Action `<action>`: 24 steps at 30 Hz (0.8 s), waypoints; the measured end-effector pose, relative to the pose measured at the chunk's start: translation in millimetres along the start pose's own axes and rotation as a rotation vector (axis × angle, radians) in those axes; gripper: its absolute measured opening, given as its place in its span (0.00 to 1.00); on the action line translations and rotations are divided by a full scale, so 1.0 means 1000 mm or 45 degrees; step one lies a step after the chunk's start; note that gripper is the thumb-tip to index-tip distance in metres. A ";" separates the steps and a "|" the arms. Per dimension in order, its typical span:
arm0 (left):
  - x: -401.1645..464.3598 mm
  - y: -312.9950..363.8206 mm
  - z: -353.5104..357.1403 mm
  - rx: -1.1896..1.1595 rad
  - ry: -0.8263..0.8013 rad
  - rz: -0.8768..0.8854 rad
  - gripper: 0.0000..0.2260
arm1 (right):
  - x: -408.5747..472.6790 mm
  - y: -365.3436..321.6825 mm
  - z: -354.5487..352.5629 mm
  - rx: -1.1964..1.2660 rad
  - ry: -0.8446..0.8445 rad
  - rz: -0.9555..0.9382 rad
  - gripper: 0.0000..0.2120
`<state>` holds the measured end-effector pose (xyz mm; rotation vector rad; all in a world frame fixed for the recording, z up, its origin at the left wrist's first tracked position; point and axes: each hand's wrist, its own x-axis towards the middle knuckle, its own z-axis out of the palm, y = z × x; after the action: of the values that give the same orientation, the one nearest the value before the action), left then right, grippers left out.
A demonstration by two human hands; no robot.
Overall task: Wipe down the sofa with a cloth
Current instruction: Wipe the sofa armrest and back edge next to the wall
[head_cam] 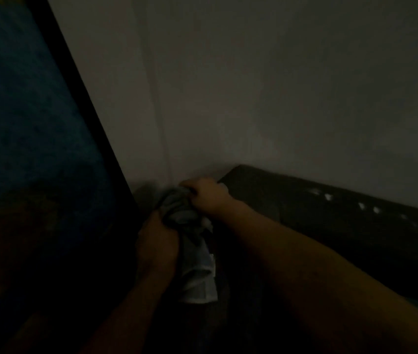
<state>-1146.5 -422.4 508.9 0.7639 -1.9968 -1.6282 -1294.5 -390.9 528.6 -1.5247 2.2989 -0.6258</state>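
Observation:
The scene is very dim. A grey cloth (195, 264) hangs bunched between both hands near the middle of the view. My left hand (158, 241) grips its lower left side, fingers closed round the fabric. My right hand (206, 194) is closed on the cloth's upper end, just left of the sofa. The dark sofa (343, 226) runs from the centre to the right edge along the wall, and its top shows a few pale worn spots.
A pale wall (254, 85) fills the upper half. A large black-framed panel with a dark blue surface (29, 111) leans across the left side. The space below the hands is too dark to make out.

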 end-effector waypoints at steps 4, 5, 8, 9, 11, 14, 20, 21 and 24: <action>0.014 0.061 0.057 0.540 0.355 0.090 0.10 | -0.042 0.037 -0.073 0.027 0.263 0.100 0.13; 0.015 0.072 0.073 0.622 0.265 0.129 0.12 | -0.055 0.052 -0.091 -0.003 0.312 0.138 0.13; 0.022 0.056 0.119 0.912 0.019 0.139 0.16 | -0.090 0.099 -0.111 -0.197 0.206 0.255 0.13; 0.020 0.042 0.131 1.007 -0.033 0.140 0.19 | -0.097 0.111 -0.102 -0.253 0.100 0.327 0.14; 0.020 0.012 0.149 1.194 -0.033 0.232 0.20 | -0.099 0.127 -0.076 -0.304 0.068 0.361 0.15; 0.033 -0.006 0.156 1.199 0.057 0.268 0.21 | -0.086 0.142 -0.051 -0.272 0.220 0.214 0.17; 0.042 -0.003 0.165 1.326 0.184 0.382 0.22 | -0.085 0.162 -0.058 -0.329 0.160 0.116 0.24; 0.043 -0.001 0.166 1.333 0.202 0.378 0.22 | -0.095 0.162 -0.062 -0.358 0.174 0.130 0.26; 0.045 0.007 0.169 1.437 0.277 0.368 0.24 | -0.160 0.175 -0.084 -0.402 0.415 0.217 0.26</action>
<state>-1291.0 -328.1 481.9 0.8732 -2.6052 -0.1275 -1410.7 -168.8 512.6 -1.4158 2.8548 -0.5149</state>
